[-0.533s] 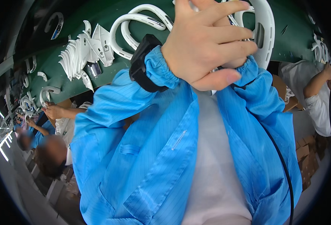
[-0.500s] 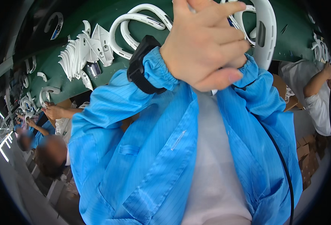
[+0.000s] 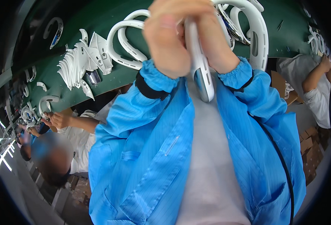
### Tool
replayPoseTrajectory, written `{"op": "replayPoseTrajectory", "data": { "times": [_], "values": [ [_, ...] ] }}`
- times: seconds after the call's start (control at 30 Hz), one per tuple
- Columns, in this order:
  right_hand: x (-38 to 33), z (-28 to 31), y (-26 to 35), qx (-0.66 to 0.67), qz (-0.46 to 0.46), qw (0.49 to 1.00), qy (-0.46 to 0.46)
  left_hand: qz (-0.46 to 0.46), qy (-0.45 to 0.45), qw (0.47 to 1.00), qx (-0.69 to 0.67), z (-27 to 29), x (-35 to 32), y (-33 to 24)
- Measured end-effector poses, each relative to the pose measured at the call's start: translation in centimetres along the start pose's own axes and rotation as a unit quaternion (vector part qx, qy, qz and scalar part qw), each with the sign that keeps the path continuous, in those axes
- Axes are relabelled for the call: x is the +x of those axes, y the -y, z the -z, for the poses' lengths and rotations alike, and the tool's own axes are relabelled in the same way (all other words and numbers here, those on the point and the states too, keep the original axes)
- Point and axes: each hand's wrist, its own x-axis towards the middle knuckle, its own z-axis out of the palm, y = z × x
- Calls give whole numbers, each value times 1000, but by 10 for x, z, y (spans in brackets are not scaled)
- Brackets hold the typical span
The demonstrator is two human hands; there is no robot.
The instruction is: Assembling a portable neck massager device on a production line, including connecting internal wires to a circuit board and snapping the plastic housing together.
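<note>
Just changed: my left hand [image 3: 165, 45] has rolled over. A moment ago its back was flat to view, fingers spread across my right hand [image 3: 220, 43], only a small white tip showing below. Now the white part [image 3: 200, 62] is exposed between the two. I read that as a turn or regrip, not a release.

Grip: both hands look closed on it, palms in from either side; fingers blur and overlap up top, so exact finger placement I can't tell.

Position: in front of my chest, near side of the green desk [image 3: 98, 18].

Pointing: narrow edge faces up at view. Long axis runs nearly top to bottom, lower end leaning slightly right. Rounded end points toward me; the other end is hidden under my fingers. Glossy inset [image 3: 198, 80] sits on the left flank, near the rounded end.
</note>
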Motion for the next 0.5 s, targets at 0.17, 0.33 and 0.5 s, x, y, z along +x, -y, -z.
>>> {"op": "replayPoseTrajectory", "data": {
  "times": [0.17, 0.33, 0.5],
  "values": [
    [11, 4, 18, 21, -65, 996, -62, 154, -129, 980, -5, 24, -14, 6],
    [27, 1, 26, 27, -22, 997, -63, 329, -81, 938, -77, 13, -35, 11],
    [49, 4, 29, -8, -50, 996, -75, 396, 9, 907, -142, -7, -44, 14]
  ]
}}
